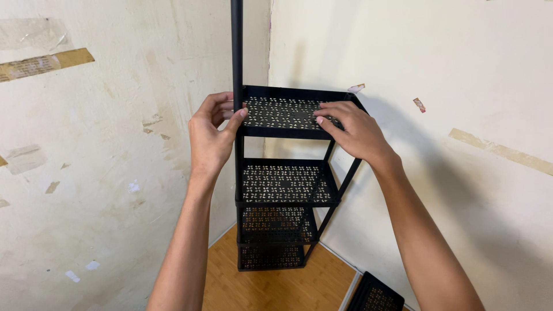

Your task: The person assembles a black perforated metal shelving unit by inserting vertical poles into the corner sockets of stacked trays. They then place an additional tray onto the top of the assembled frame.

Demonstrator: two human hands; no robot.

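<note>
1. Room: a corner where two cream walls meet; left wall [103, 190] scuffed, w/ strips of old brown tape [43, 64] at 10 o'clock and small torn bits lower down. Right wall [449, 69] has more tape scraps at 2–3 o'clock.
2. Floor: warm wood-look floor [271, 285] shows only as a wedge at 6 o'clock, under the rack.
3. Black metal shelf rack [282, 184] stands upright in the corner, centre frame; four perforated trays stacked, lowest one at approx. 6 o'clock just above the floor.
4. Top tray [285, 112] sits at the centre, between both hands, level w/ the rest.
5. Left hand [210, 135], at 9 o'clock of the top tray: fingers curled round the left front upright pole [237, 52] where it meets the tray corner, thumb tip on the tray's edge. Gripping, not loose.
6. Right hand [351, 129], at 3 o'clock of the tray: fingers spread and laid flat on the perforated surface, palm down, pressing on it rather than clasping anything.
7. Pole runs up out of frame at 12 o'clock; its top is cut off.
8. A spare black perforated tray [374, 296] lies at 5 o'clock by the right wall, partly cut by the bottom edge.
9. Hard to tell: how the top tray is fixed to the pole, since the left hand covers that joint. Rear right leg is hidden behind the right wrist.
</note>
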